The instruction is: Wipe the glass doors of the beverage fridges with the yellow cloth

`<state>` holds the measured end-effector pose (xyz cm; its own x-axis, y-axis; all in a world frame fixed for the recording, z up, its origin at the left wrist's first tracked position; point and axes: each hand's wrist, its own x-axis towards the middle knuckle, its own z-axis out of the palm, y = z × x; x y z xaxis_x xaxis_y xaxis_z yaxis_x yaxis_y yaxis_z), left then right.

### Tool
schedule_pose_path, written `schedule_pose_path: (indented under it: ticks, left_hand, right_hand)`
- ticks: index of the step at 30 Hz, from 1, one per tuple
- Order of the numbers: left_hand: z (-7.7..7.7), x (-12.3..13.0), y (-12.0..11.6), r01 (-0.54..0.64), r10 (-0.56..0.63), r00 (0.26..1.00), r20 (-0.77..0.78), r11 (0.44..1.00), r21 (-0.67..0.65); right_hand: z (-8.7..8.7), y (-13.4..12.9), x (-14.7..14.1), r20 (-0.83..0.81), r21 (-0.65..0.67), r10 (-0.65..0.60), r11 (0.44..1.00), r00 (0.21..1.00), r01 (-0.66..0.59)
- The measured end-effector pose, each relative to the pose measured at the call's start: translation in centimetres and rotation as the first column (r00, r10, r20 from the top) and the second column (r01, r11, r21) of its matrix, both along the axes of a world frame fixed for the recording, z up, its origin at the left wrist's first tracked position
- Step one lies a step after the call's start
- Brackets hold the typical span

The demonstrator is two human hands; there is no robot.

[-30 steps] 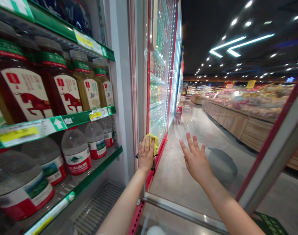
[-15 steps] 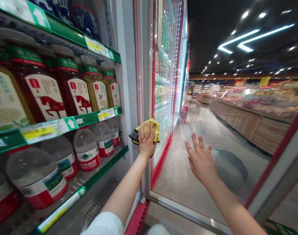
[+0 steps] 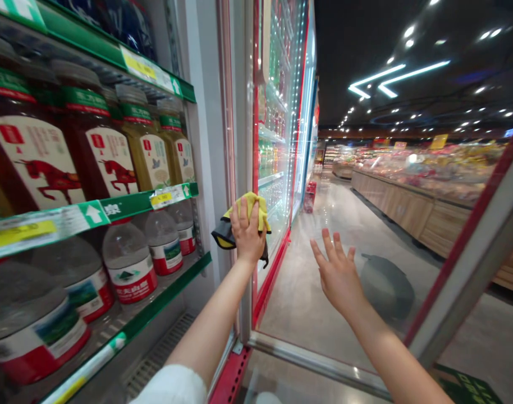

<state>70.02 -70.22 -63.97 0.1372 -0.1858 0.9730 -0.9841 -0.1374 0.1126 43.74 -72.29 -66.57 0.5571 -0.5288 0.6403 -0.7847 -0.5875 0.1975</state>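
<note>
My left hand (image 3: pixel 248 235) presses a yellow and dark grey cleaning cloth (image 3: pixel 260 205) against the upright frame at the hinge side of a glass cooler door. Its fingers lie over the yellow side, and a dark corner hangs below the palm. To the right, my right hand (image 3: pixel 338 275) is open with fingers spread, held up at the door's glass pane (image 3: pixel 298 297); whether the palm touches it I cannot tell. Nothing is in that hand. A metal rail with red trim (image 3: pixel 467 252) edges the door at right.
On the left, cooler shelves hold tea bottles (image 3: pixel 113 163) and large water bottles (image 3: pixel 130 264) behind green price strips (image 3: pixel 142 196). A red perforated sill (image 3: pixel 231 376) runs low. Beyond the glass are a lit drinks cooler (image 3: pixel 277 129) and a wooden display counter (image 3: pixel 403 210).
My view has turned slightly right, so the shelves sit further left. The cloth's dark corner now shows below my left hand. My right hand stays spread at the glass.
</note>
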Motion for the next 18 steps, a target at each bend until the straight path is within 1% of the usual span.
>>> schedule_pose_path:
  ticks: [1,2,3,4,6,7,8,9,10,11,12,14,15,16,17,18]
  left_hand:
    - [0.0,-0.4,-0.3,-0.007,0.007,1.000,-0.003,1.000,-0.004]
    - [-0.9,-0.8,-0.5,-0.015,0.015,1.000,-0.002,1.000,0.001]
    - [-2.4,-1.2,-0.5,-0.024,0.024,1.000,0.003,1.000,0.014]
    - [-4.5,-1.5,-0.4,-0.028,0.028,1.000,0.013,0.999,0.031]
    - [-9.2,-2.1,0.0,-0.031,0.029,0.999,0.019,0.997,0.068]
    - [-11.3,-2.3,0.2,-0.020,0.017,0.999,0.029,0.995,0.093]
    - [-12.8,-2.4,0.4,0.005,-0.010,0.999,0.045,0.992,0.123]
    - [-13.7,-2.5,0.5,0.026,-0.035,0.998,0.059,0.989,0.145]
    - [-13.7,-2.5,0.4,0.048,-0.061,0.995,0.075,0.985,0.165]
    - [-13.0,-2.5,0.3,0.070,-0.088,0.992,0.095,0.981,0.180]
    - [-11.6,-2.5,0.0,0.089,-0.111,0.988,0.112,0.978,0.186]
    - [-7.7,-3.0,-0.8,0.133,-0.162,0.976,0.148,0.973,0.191]
    - [-5.7,-3.5,-1.4,0.148,-0.172,0.976,0.133,0.974,0.174]
    - [-4.1,-4.2,-1.9,0.154,-0.168,0.982,0.090,0.978,0.141]
    - [-2.9,-5.0,-2.4,0.144,-0.148,0.988,0.034,0.985,0.098]
    - [-2.4,-6.1,-2.9,0.123,-0.123,0.992,-0.013,0.991,0.060]
  right_hand:
    - [0.0,0.0,0.0,0.001,-0.003,-0.002,1.000,1.000,0.002]
    - [0.1,-0.1,0.1,0.002,-0.007,-0.001,1.000,1.000,0.001]
    - [0.1,-0.1,0.1,0.004,-0.011,0.001,1.000,1.000,-0.001]
    - [0.1,-0.2,0.1,0.006,-0.016,0.004,1.000,1.000,-0.004]
    - [0.2,-0.2,0.1,0.008,-0.024,0.005,1.000,1.000,-0.005]
    - [0.3,-0.2,0.0,0.006,-0.025,0.003,1.000,1.000,-0.003]
    - [0.4,-0.1,0.0,0.003,-0.023,0.001,1.000,1.000,-0.001]
    - [0.5,-0.1,0.0,-0.002,-0.018,-0.001,1.000,1.000,0.001]
    - [0.7,-0.1,0.0,-0.005,-0.011,0.000,1.000,1.000,0.000]
    - [0.8,-0.1,0.0,-0.006,-0.003,0.004,1.000,1.000,-0.004]
    - [1.0,-0.1,0.1,-0.004,0.006,0.011,1.000,1.000,-0.011]
    - [1.2,-0.1,0.0,0.013,0.029,0.032,0.999,0.999,-0.033]
    - [1.3,-0.1,-0.1,0.026,0.041,0.046,0.998,0.999,-0.047]
    - [1.2,-0.1,-0.3,0.038,0.052,0.065,0.996,0.997,-0.067]
    - [1.1,-0.1,-0.7,0.042,0.058,0.089,0.994,0.995,-0.091]
    - [0.9,-0.1,-1.2,0.038,0.058,0.114,0.992,0.993,-0.116]
